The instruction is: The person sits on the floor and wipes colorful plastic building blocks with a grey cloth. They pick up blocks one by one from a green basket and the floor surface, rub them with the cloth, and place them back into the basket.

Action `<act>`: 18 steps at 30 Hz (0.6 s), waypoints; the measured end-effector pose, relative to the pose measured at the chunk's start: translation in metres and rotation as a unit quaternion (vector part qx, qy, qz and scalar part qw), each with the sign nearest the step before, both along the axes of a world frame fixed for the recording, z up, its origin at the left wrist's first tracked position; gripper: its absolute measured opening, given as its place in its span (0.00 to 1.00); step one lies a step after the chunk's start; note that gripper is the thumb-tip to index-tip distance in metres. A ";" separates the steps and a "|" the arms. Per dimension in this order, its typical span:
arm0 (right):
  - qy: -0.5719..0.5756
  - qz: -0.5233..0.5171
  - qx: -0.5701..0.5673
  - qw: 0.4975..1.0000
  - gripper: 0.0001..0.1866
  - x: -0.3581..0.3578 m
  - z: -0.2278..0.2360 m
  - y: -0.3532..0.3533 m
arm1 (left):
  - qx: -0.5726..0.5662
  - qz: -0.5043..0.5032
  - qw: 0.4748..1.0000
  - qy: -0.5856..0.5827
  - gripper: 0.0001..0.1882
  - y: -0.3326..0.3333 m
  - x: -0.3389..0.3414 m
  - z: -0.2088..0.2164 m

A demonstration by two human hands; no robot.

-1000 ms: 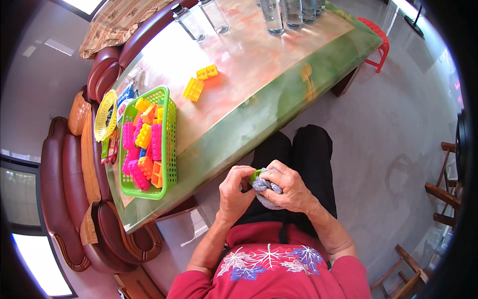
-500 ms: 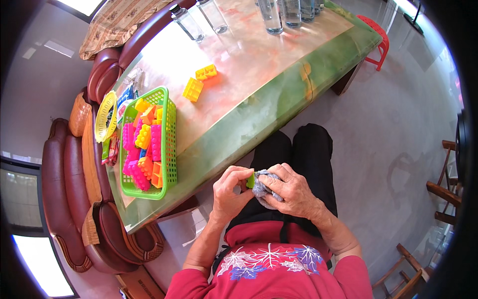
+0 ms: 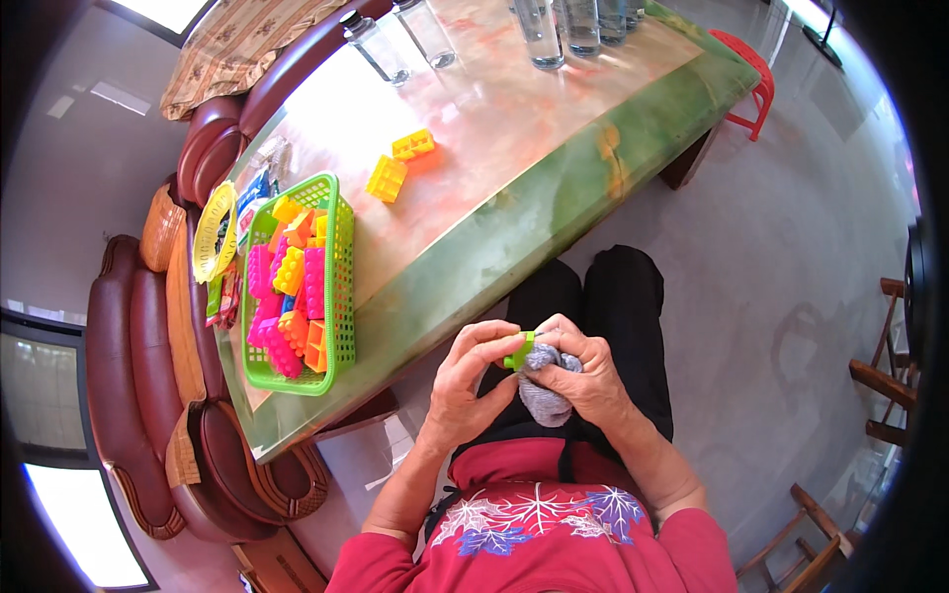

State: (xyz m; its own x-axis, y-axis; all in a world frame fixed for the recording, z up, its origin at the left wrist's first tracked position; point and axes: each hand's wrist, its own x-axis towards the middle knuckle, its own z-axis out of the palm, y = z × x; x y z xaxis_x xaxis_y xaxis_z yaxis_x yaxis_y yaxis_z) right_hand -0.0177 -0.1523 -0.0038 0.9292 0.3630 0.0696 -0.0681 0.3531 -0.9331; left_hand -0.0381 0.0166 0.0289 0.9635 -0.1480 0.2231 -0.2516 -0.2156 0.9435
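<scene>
Over my lap, my left hand (image 3: 473, 381) pinches a lime-green toy building block (image 3: 521, 351) between thumb and fingers. My right hand (image 3: 585, 376) is closed around a bunched grey cloth (image 3: 546, 393), pressed against the block's right side. Part of the block is hidden by my fingers and the cloth. On the table to the left stands a green plastic basket (image 3: 343, 287) full of pink, yellow and orange blocks (image 3: 287, 272). Two yellow blocks, one nearer (image 3: 387, 179) and one farther (image 3: 413, 145), lie beyond it on the tabletop.
The stone-topped table (image 3: 474, 242) has a green border slanting past my knees. Clear bottles (image 3: 539, 35) stand at its far side. A yellow basket (image 3: 215, 232) and packets sit left of the green one. Beyond are a maroon sofa (image 3: 119, 385), a red stool (image 3: 756, 84) and wooden chairs (image 3: 885, 385).
Both hands have shifted slightly, and the block is turned to show more of its green side. The grey cloth now hangs lower beneath my right fingers.
</scene>
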 end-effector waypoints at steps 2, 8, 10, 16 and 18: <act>-0.042 -0.006 -0.030 0.999 0.11 0.001 0.004 -0.004 | -0.204 -0.013 0.963 0.175 0.26 0.005 -0.004 -0.001; -0.138 0.005 -0.059 0.989 0.13 0.001 0.001 -0.007 | -0.261 -0.032 0.933 0.245 0.23 0.007 -0.006 -0.009; -0.083 0.015 -0.053 0.995 0.14 -0.002 0.004 -0.007 | -0.223 -0.016 0.959 0.174 0.22 0.007 -0.005 -0.010; 0.127 0.061 0.157 0.978 0.18 -0.010 0.002 -0.004 | 0.091 0.000 0.995 -0.038 0.25 0.008 -0.002 0.001; 0.091 0.064 0.169 0.979 0.18 -0.011 0.004 -0.005 | 0.026 -0.031 0.999 0.001 0.24 0.008 -0.002 0.002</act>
